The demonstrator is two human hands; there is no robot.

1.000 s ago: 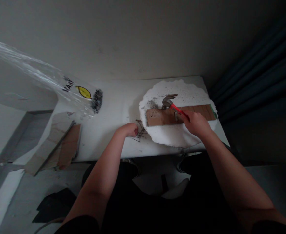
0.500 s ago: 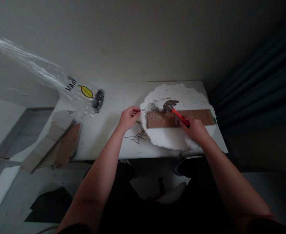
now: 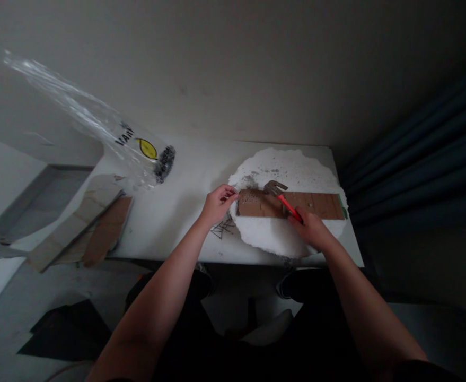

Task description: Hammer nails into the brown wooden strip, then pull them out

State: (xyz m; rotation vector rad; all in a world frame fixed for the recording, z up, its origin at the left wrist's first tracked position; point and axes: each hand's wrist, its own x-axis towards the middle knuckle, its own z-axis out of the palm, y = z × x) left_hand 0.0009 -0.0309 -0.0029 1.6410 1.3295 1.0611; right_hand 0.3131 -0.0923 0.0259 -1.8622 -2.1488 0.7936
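My right hand is wrapped round the red handle of a claw hammer. The hammer's dark head is over a flat brown strip, toward its left half, and I cannot tell whether it touches. Many small dots mark the strip's left end, and green shows at its right end. At that left end my left hand is closed in a pinch; anything between its fingertips is too small to make out. The strip lies across a rough-edged white slab. Several thin, dark, nail-like pieces lie below my left hand.
A clear plastic bag with a yellow print is at the back left of the white table. Brown and grey boards overhang the left edge. A dark curtain hangs on the right, and a wall stands behind.
My left hand has moved right, up to the strip's left end. My right hand still grips the hammer, which stays over the strip. The whole view has shifted a little.
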